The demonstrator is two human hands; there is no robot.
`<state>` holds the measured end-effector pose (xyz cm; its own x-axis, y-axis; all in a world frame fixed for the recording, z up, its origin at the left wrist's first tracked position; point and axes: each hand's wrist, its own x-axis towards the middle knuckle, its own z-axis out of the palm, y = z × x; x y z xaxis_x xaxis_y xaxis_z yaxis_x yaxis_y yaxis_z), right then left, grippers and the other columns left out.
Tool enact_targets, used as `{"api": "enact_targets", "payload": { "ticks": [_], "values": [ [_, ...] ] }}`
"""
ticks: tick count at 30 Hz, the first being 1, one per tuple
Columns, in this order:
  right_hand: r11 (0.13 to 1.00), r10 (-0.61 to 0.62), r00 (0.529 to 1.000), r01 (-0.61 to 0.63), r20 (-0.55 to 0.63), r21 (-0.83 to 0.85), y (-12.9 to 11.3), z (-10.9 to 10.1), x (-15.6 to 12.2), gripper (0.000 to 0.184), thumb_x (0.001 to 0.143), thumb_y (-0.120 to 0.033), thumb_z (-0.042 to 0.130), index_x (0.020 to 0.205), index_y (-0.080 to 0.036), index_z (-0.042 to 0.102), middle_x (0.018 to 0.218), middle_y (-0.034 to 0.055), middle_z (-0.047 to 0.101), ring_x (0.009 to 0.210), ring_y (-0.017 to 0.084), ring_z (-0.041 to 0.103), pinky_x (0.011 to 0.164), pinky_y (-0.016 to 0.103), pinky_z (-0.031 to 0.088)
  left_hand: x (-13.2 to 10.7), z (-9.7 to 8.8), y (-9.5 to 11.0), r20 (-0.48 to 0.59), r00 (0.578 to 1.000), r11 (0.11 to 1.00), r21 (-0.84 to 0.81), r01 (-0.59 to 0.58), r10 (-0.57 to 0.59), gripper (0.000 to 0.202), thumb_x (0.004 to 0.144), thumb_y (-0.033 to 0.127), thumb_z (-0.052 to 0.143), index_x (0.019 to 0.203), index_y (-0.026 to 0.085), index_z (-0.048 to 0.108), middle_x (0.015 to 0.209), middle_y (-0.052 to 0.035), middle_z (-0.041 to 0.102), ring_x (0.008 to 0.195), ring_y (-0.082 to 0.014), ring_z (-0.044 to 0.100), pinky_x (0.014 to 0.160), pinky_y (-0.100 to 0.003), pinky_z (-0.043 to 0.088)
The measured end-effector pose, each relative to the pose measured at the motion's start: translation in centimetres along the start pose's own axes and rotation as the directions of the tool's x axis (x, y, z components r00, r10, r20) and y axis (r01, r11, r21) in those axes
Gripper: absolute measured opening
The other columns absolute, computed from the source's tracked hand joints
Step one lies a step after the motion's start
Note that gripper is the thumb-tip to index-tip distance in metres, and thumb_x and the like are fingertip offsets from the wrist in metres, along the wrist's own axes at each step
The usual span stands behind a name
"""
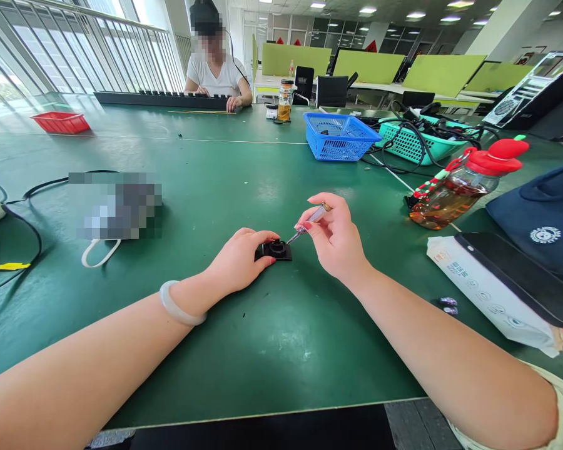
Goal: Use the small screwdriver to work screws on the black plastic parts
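Broad green surface fills the view, with a blue basket at the back and a red-capped bottle tilted off to the right. Dead centre, the left hand pins the black part flat on the surface, fingers curled over its left edge. The right hand pinches a slim screwdriver, its tip slanting down at the part's right side. Best practice here, I'd judge: firm downward pressure so the part can't twist, driver more upright, fingertips out of the tip's line.

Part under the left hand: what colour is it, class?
Black: the part held by the left hand, clearest in the head view.
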<state>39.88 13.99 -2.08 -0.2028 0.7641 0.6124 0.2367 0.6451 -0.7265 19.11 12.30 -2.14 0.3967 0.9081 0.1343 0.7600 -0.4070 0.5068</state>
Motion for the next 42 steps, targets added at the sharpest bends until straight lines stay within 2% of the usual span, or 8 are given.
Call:
{"api": "enact_targets", "payload": {
  "ticks": [5, 11, 14, 18, 29, 33, 37, 42],
  "values": [
    [0.997, -0.018, 0.999, 0.015, -0.031, -0.07, -0.3, 0.0, -0.1, 0.029, 0.095, -0.018, 0.05, 0.12, -0.029, 0.043, 0.088, -0.0013, 0.064, 0.079, 0.015, 0.067, 0.08, 0.037, 0.058, 0.0, 0.0, 0.0, -0.005, 1.0, 1.0, -0.003, -0.008, 0.008, 0.039, 0.086, 0.032, 0.059, 0.124, 0.025, 0.062, 0.12, -0.0048, 0.068, 0.118, -0.0276, 0.055, 0.104, -0.046, 0.047],
    [0.983, -0.181, 0.969, 0.181, -0.169, -0.017, -1.1, 0.1, -0.6, 0.026, 0.098, -0.029, 0.048, 0.123, -0.031, 0.04, 0.093, 0.0022, 0.063, 0.083, 0.018, 0.068, 0.079, 0.041, 0.06, 0.0, 0.1, 0.0, 0.008, 1.0, 1.0, -0.012, -0.028, 0.028, 0.036, 0.086, 0.03, 0.061, 0.122, 0.026, 0.062, 0.117, -0.004, 0.069, 0.115, -0.0278, 0.056, 0.102, -0.046, 0.048],
    [0.979, -0.201, 0.976, 0.204, -0.084, 0.022, -1.3, 0.3, -0.9, 0.026, 0.099, -0.029, 0.047, 0.125, -0.031, 0.04, 0.097, 0.0028, 0.063, 0.085, 0.018, 0.068, 0.08, 0.041, 0.061, 0.0, 0.2, 0.0, 0.004, 0.999, 0.999, -0.004, -0.041, 0.041, 0.037, 0.086, 0.029, 0.061, 0.122, 0.025, 0.062, 0.116, -0.0041, 0.07, 0.113, -0.0274, 0.057, 0.102, -0.045, 0.048],
    [0.987, -0.157, 0.986, 0.159, 0.058, -0.026, -1.3, 0.4, -0.8, 0.025, 0.098, -0.022, 0.049, 0.122, -0.03, 0.047, 0.092, 0.0009, 0.063, 0.083, 0.015, 0.067, 0.079, 0.036, 0.059, 0.0, 0.2, 0.0, 0.003, 0.999, 0.999, 0.003, -0.045, 0.045, 0.037, 0.086, 0.029, 0.062, 0.123, 0.024, 0.061, 0.116, -0.004, 0.07, 0.114, -0.0271, 0.056, 0.103, -0.045, 0.047],
    [0.997, -0.031, 0.999, 0.033, 0.026, -0.075, -1.1, -0.1, -0.3, 0.028, 0.094, -0.024, 0.055, 0.121, -0.03, 0.05, 0.091, -0.0008, 0.066, 0.08, 0.015, 0.067, 0.081, 0.037, 0.059, -0.1, 0.1, 0.0, 0.011, 0.999, 0.999, 0.016, -0.035, 0.034, 0.036, 0.087, 0.031, 0.06, 0.123, 0.025, 0.06, 0.118, -0.0042, 0.069, 0.118, -0.0289, 0.054, 0.103, -0.046, 0.047],
    [0.987, -0.158, 0.987, 0.158, -0.023, 0.008, -1.5, -0.2, -0.6, 0.021, 0.097, -0.026, 0.05, 0.118, -0.029, 0.047, 0.097, 0.0016, 0.064, 0.085, 0.016, 0.068, 0.082, 0.039, 0.059, -0.1, 0.1, 0.0, 0.011, 0.999, 0.999, 0.016, -0.047, 0.046, 0.036, 0.087, 0.031, 0.059, 0.122, 0.025, 0.061, 0.115, -0.0043, 0.069, 0.115, -0.0284, 0.055, 0.103, -0.046, 0.046],
    [0.968, -0.25, 0.959, 0.249, -0.133, -0.024, -2.3, -0.4, -0.7, 0.019, 0.097, -0.031, 0.05, 0.115, -0.03, 0.046, 0.086, 0.0005, 0.057, 0.075, 0.018, 0.065, 0.071, 0.041, 0.059, -0.1, 0.3, -0.3, -0.009, 0.998, 0.998, 0.013, -0.06, 0.06, 0.037, 0.088, 0.033, 0.059, 0.124, 0.026, 0.06, 0.122, -0.0044, 0.067, 0.118, -0.0282, 0.055, 0.106, -0.048, 0.044],
    [0.961, -0.269, 0.959, 0.26, -0.086, -0.098, -2.6, -0.3, -0.8, 0.019, 0.095, -0.026, 0.053, 0.113, -0.03, 0.047, 0.079, -0.0014, 0.057, 0.068, 0.017, 0.063, 0.067, 0.039, 0.057, -0.1, 0.4, -0.4, 0.003, 0.998, 0.998, 0.013, -0.063, 0.063, 0.037, 0.088, 0.033, 0.059, 0.125, 0.026, 0.059, 0.122, -0.0041, 0.067, 0.119, -0.0284, 0.055, 0.106, -0.047, 0.044]
  ]
}}
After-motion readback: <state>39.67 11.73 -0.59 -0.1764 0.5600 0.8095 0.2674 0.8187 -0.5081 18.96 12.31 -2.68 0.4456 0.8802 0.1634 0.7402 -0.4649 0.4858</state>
